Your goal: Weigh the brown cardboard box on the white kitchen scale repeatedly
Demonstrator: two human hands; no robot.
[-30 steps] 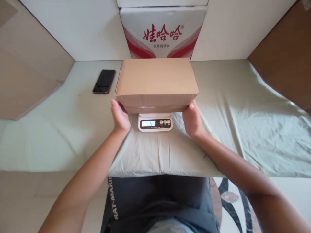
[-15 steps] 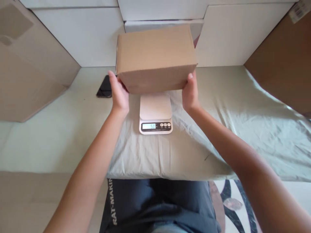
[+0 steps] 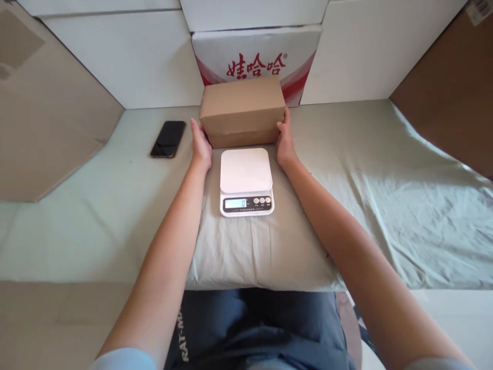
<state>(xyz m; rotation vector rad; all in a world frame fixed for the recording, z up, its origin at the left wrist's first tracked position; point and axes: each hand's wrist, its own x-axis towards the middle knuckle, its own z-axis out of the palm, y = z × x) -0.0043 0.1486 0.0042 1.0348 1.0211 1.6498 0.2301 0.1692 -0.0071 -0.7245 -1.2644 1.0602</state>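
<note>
Both hands, left hand [image 3: 201, 145] and right hand [image 3: 285, 140], are clasping a plain brown cardboard box [image 3: 242, 110], fingers flat on its ends, behind a white digital kitchen scale [image 3: 246, 181]; lowering evenly seems best.

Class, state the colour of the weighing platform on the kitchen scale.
White; the kitchen scale platform shows best in the head view.

Pale green sheeted surface [image 3: 385, 169]; on it a white scale [image 3: 246, 177], brown carton [image 3: 242, 110], black phone [image 3: 168, 139]
</note>
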